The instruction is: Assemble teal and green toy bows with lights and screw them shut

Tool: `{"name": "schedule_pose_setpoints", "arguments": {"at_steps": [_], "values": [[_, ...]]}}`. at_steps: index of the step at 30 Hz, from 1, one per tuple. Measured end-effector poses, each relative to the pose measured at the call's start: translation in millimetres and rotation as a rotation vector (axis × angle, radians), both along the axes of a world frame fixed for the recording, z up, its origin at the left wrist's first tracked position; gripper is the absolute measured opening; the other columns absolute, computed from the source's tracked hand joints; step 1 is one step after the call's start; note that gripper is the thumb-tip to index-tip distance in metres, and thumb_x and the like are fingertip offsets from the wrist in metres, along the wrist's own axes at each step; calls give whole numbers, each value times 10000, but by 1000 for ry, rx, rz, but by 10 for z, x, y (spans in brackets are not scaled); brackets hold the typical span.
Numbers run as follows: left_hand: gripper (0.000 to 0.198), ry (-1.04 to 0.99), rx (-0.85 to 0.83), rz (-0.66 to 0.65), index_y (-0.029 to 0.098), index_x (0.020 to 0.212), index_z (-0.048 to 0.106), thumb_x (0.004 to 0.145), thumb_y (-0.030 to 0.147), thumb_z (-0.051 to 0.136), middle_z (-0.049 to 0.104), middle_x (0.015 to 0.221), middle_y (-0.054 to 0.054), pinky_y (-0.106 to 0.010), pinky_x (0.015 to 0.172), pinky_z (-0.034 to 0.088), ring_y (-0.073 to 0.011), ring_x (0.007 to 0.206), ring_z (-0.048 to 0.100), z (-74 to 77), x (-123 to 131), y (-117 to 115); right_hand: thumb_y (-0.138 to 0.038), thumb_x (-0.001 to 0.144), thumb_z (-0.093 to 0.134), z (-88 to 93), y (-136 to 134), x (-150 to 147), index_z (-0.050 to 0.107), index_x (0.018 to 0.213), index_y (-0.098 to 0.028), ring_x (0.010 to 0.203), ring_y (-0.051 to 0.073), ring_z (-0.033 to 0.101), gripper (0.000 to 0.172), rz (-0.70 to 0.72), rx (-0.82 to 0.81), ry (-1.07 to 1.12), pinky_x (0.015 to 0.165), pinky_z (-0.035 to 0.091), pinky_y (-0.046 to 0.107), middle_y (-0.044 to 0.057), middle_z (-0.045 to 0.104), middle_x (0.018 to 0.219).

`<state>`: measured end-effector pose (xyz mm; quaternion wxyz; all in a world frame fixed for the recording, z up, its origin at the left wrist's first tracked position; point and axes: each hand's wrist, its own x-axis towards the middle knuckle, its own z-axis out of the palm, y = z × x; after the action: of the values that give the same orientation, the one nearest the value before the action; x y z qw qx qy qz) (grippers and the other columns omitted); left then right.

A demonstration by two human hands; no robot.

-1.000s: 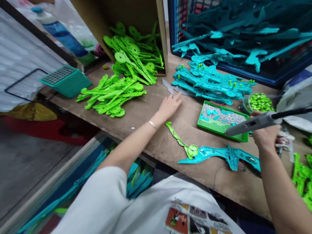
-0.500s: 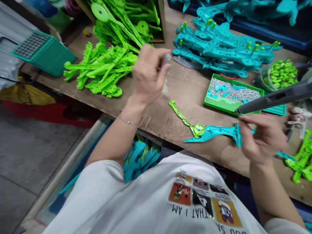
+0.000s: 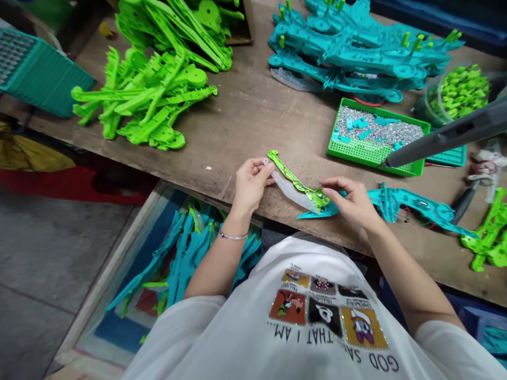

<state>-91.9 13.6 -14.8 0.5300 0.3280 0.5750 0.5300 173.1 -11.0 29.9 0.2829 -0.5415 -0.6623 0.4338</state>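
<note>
A translucent whitish plastic strip (image 3: pixel 294 191) is pinched by one end between the thumb and fingers of my left hand (image 3: pixel 250 182). It lies along the near side of a slim lime-green plastic arm (image 3: pixel 290 177) with a thin wire running through it. My right hand (image 3: pixel 354 203) has its thumb and forefinger closed at the round end of this green arm. Beneath that hand runs a long teal plastic body (image 3: pixel 420 202) with thin wires, joined to the green arm; my fingers partly cover the joint.
A dark screwdriver-like tool (image 3: pixel 443 134) slants in from the right, above a green tray (image 3: pixel 356 153) of small screws and teal bits. Lime-green parts (image 3: pixel 154 105) pile up at left, teal bodies (image 3: pixel 356 58) at the back. A tub (image 3: pixel 435 103) holds small green pieces.
My left hand has come down toward the table edge and brought the translucent strip beside the green arm. My right hand has moved left from the teal body's middle to the green arm's round end.
</note>
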Motion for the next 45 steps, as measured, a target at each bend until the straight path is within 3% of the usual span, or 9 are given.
{"name": "schedule_pose_setpoints", "arguments": {"at_steps": [13, 20, 27, 30, 34, 36, 38, 42, 45], "values": [[311, 112, 7, 7, 177, 1001, 608, 807, 337, 789, 730, 835, -2, -244, 640, 632, -128, 685, 727, -67, 37, 116, -412, 926, 738, 6, -93, -6, 775, 1229, -312, 1065, 251, 666, 321, 221, 169, -126, 986, 512, 437, 55, 769, 1157], [382, 280, 55, -63, 179, 1204, 656, 865, 335, 738, 716, 829, -2, -263, 621, 642, -152, 696, 734, -138, -11, 137, -359, 965, 692, -116, -133, -10, 790, 1194, -303, 1038, 255, 638, 255, 270, 284, -174, 948, 517, 474, 58, 773, 1182], [381, 1124, 267, -261, 202, 1338, 701, 1051, 340, 493, 699, 1026, -104, -312, 817, 593, -206, 903, 700, -14, -84, 93, -337, 969, 680, -184, -146, -30, 793, 1185, -298, 968, 261, 618, 247, 273, 348, -182, 863, 531, 486, 67, 780, 1160], [393, 1492, 273, -277, 240, 1374, 674, 1061, 325, 453, 681, 1011, -119, -307, 731, 553, -234, 909, 663, 53, -37, 24, -323, 968, 681, -216, -159, -33, 780, 1209, -315, 971, 262, 620, 261, 277, 356, -175, 862, 539, 498, 71, 770, 1171], [357, 1629, 310, -388, 255, 1290, 701, 1057, 342, 444, 674, 997, -119, -307, 647, 515, -243, 866, 642, 147, -105, 91, -319, 964, 684, -228, -163, -34, 777, 1201, -315, 983, 270, 627, 254, 278, 360, -178, 864, 540, 512, 76, 763, 1165], [355, 1572, 338, -434, 246, 1190, 735, 1063, 395, 439, 662, 999, -108, -318, 684, 515, -225, 830, 641, 211, -239, 297, -323, 967, 678, -210, -162, -36, 775, 1198, -302, 993, 270, 629, 251, 268, 344, -179, 879, 542, 512, 79, 761, 1167], [388, 1506, 364, -298, 196, 1255, 704, 1077, 379, 411, 659, 1060, -131, -356, 799, 518, -241, 920, 650, 266, -412, 646, -324, 971, 671, -182, -160, -39, 773, 1192, -286, 1002, 270, 633, 246, 263, 328, -183, 899, 542, 512, 82, 762, 1165], [346, 1429, 325, -119, 123, 1221, 663, 1067, 174, 357, 635, 1244, -178, -466, 1035, 414, -295, 1235, 534, 316, -731, 1628, -327, 976, 656, -125, -167, -37, 748, 1238, -279, 1051, 286, 648, 282, 260, 308, -221, 924, 536, 522, 92, 752, 1201], [270, 1393, 283, -86, 145, 1151, 635, 1070, 123, 379, 597, 1343, -103, -517, 1149, 292, -230, 1314, 394, 345, -918, 2394, -335, 970, 659, -90, -186, -23, 715, 1300, -291, 1103, 300, 661, 338, 241, 296, -238, 956, 535, 535, 98, 742, 1237]]}}
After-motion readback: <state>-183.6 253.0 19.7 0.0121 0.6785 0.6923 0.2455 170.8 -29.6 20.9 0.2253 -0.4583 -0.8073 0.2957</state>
